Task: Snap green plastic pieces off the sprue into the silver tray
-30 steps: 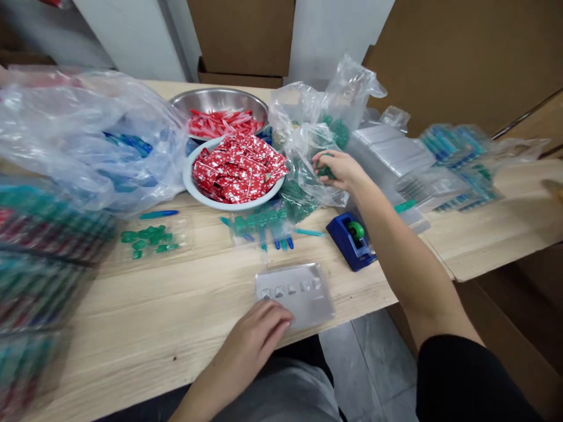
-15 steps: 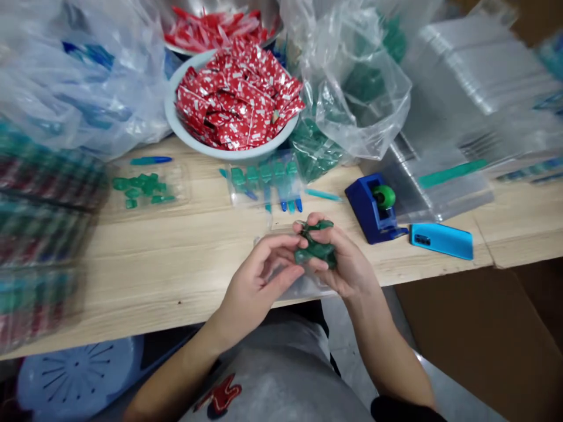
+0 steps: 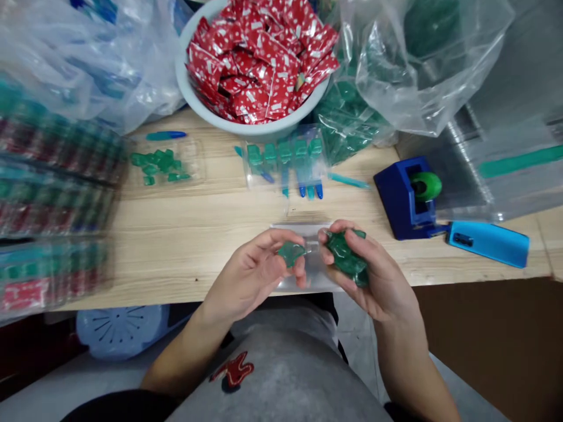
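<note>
Clear tray below the gap between two laden grips

We see the left hand's grip [image 3: 253,275] pinching a single translucent green plastic piece [image 3: 291,253] at its fingertips; its narrower end seems to point toward the right hand's grip [image 3: 373,272]. That other grip is closed around a bunch of glossy dark green pieces [image 3: 347,256], level with the single piece and just right of it.

The relation that matters most, we judge, is downward: a flat, clear plastic tray [image 3: 314,271] lies on the pale wooden worktop [image 3: 185,234], under the gap between the grips. The left grip's single piece is above the tray's left part, so that grip is nearer there. The right grip hides the tray's right end, so we cannot tell its long axis.
</note>
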Action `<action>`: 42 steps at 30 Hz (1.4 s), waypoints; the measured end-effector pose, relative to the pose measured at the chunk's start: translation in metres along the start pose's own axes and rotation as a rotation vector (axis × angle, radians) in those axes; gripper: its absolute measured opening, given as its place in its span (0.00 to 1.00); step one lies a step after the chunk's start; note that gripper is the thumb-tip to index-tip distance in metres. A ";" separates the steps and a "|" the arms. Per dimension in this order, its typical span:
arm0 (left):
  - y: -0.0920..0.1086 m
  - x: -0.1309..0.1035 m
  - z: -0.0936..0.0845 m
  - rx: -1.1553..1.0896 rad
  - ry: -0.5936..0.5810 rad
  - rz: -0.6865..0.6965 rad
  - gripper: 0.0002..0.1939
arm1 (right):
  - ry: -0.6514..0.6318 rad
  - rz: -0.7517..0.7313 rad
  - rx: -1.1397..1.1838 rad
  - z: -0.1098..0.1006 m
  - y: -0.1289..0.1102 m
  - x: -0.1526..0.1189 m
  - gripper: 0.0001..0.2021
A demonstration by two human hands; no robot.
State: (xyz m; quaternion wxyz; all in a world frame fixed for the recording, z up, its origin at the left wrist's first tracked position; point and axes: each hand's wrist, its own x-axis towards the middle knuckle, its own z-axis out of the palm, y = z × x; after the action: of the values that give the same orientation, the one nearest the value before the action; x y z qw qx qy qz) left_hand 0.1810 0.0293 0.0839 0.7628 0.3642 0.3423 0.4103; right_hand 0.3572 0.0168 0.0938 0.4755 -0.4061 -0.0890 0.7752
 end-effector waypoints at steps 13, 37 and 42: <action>0.004 -0.019 -0.042 1.288 0.000 0.315 0.14 | 0.190 -0.087 -0.064 -0.030 -0.001 -0.013 0.04; 0.008 -0.002 0.011 1.369 -0.187 0.566 0.09 | -0.006 0.015 0.064 -0.005 0.030 -0.006 0.17; 0.005 -0.001 0.004 1.019 -0.110 0.380 0.08 | -0.068 -0.017 0.030 -0.007 0.030 -0.010 0.12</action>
State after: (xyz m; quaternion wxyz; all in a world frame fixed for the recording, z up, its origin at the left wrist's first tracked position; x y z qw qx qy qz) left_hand 0.1822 0.0296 0.0905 0.4191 0.7640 0.3854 0.3035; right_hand 0.3446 -0.0089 0.0787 0.4849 -0.3714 -0.0968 0.7858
